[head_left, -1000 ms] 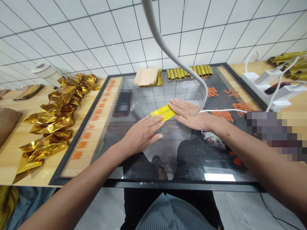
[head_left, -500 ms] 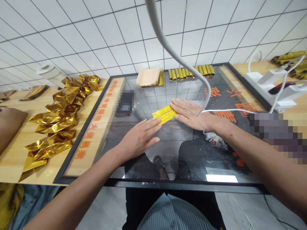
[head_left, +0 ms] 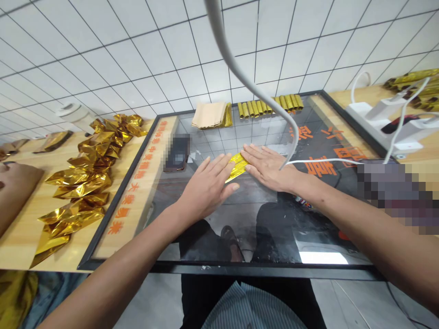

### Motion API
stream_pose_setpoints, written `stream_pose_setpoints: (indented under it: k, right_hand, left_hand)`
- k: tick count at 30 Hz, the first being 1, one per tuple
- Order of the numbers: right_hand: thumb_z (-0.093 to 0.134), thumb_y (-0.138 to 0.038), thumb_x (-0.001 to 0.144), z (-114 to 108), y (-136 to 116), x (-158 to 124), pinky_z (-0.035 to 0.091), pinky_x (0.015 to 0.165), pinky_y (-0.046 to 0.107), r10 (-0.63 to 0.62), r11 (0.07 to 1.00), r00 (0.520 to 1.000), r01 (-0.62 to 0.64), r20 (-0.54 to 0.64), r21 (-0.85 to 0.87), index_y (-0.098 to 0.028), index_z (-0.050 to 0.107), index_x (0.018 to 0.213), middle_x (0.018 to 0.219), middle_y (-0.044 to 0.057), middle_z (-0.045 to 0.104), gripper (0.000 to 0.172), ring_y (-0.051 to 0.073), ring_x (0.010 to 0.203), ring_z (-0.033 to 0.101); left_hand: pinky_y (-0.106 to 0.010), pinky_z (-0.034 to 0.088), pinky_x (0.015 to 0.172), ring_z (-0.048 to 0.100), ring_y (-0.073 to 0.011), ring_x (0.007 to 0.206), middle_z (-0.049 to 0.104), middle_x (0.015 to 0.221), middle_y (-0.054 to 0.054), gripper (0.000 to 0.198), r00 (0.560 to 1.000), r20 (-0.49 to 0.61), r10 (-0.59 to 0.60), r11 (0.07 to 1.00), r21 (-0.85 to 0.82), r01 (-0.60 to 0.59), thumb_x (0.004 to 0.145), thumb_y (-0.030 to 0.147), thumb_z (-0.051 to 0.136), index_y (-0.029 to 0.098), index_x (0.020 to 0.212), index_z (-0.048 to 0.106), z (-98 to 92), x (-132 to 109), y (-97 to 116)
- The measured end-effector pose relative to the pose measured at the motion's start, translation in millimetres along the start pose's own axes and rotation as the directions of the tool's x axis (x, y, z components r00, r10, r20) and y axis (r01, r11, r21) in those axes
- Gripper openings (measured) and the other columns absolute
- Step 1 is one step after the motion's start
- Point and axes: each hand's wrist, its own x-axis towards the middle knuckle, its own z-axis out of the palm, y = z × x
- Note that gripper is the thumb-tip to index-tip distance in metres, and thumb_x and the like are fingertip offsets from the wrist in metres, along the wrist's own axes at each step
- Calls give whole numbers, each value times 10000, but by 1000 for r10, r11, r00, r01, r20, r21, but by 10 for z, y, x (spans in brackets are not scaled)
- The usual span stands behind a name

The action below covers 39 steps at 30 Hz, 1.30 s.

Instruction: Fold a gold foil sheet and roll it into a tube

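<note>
You are laying both hands flat over the glass-topped panel [head_left: 206, 141], and the shiny gold foil piece [head_left: 238, 167] is lying on it between them, near the middle and aslant, both its ends partly hidden. Your left hand [head_left: 209, 183] is covering the near-left end, its fingers stretching out long with small gaps and its thumb standing apart, pinching nothing. Your right hand [head_left: 267, 167] is meeting the other end from the far side, its fingers extending and slightly fanning, also pinching nothing; how hard either palm is pressing, you cannot tell from here. The piece is showing lengthwise ridges, so it is probably behaving like thin, light, springy film: slippery on the glass, creasing easily and perhaps tearing at a sharp fold. For a hold, the two short ends are looking best, with light, flat fingertips rather than a hard squeeze across the ridges. Beyond your hands, a row of gold tubes [head_left: 247, 110] and a stack of paper sheets [head_left: 208, 115] are resting along the far edge, while folded gold foil [head_left: 85, 176] is spreading over the wooden bench [head_left: 20, 253] to your left.
</note>
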Motion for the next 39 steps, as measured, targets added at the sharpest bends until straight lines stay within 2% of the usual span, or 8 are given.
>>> stream_pose_setpoints:
  k: [3, 6, 9, 18, 25, 32, 36, 39]
  right_hand:
    - [247, -504, 1127, -9, 1, 2, 284, 1338, 595, 4, 1000, 1000, -4, 26, -15, -108, 433, 1678, 1763, 198, 342, 703, 356, 1638, 334]
    - [252, -475, 1125, -7, 17, -2, 306, 1323, 613, -6, 1000, 999, 7, 37, -16, -106, 407, 1691, 1761, 202, 341, 693, 362, 1634, 343]
    - [258, -455, 1123, 6, 32, -9, 333, 1304, 630, -12, 1000, 1000, 13, 25, -21, -116, 415, 1687, 1757, 205, 352, 677, 366, 1626, 364]
    - [253, -527, 1130, -5, 8, -14, 323, 1311, 623, 1, 1000, 1000, 0, 10, -20, -155, 446, 1680, 1757, 172, 373, 691, 357, 1626, 369]
    - [267, -523, 1136, -3, 17, -16, 328, 1311, 620, -15, 1000, 1000, 15, -11, -22, -173, 421, 1697, 1754, 166, 377, 679, 356, 1616, 389]
    - [260, -524, 1137, -9, 20, -23, 354, 1307, 588, -10, 999, 1000, 10, -12, -42, -174, 440, 1686, 1748, 158, 397, 675, 339, 1608, 406]
    - [261, -529, 1134, -18, 6, -21, 355, 1302, 608, -6, 999, 1000, 5, -11, -36, -184, 439, 1688, 1751, 152, 389, 677, 349, 1609, 404]
    - [262, -531, 1131, -18, 1, -16, 351, 1305, 600, -2, 999, 1000, 2, -8, -44, -169, 450, 1678, 1754, 161, 382, 683, 349, 1606, 409]
  left_hand:
    - [-626, 279, 1330, 332, -398, 1646, 313, 1767, -253, 782, 995, 58, -87, 996, -4, 88, 1136, 616, 311, 40, 1660, 388, 70, 266, 180]
    - [-625, 236, 1347, 263, -399, 1672, 268, 1785, -246, 905, 990, 51, -130, 989, -67, 133, 1097, 728, 279, 46, 1691, 333, 200, 448, 322]
    - [-610, 241, 1350, 253, -387, 1677, 244, 1794, -240, 925, 982, 79, -174, 976, -119, 183, 1095, 737, 259, 46, 1710, 288, 327, 491, 368]
    - [-566, 254, 1354, 307, -401, 1655, 341, 1748, -271, 934, 978, 20, -209, 978, -23, 209, 1099, 729, 254, -10, 1657, 375, 378, 214, 325]
    - [-580, 313, 1328, 381, -392, 1626, 406, 1718, -267, 850, 969, -41, -243, 969, 29, 245, 1102, 697, 322, 55, 1653, 402, 343, -34, 261]
    - [-576, 298, 1336, 399, -398, 1615, 412, 1712, -275, 858, 958, -20, -287, 956, 63, 288, 1104, 688, 316, 20, 1630, 430, 304, -205, 247]
    - [-618, 306, 1323, 397, -394, 1617, 428, 1712, -251, 813, 956, -8, -294, 954, 51, 294, 1111, 669, 306, 68, 1646, 419, 260, -273, 216]
    - [-618, 336, 1307, 384, -377, 1626, 406, 1732, -232, 771, 954, -57, -293, 956, 18, 294, 1121, 647, 310, 114, 1677, 359, 212, -247, 186]
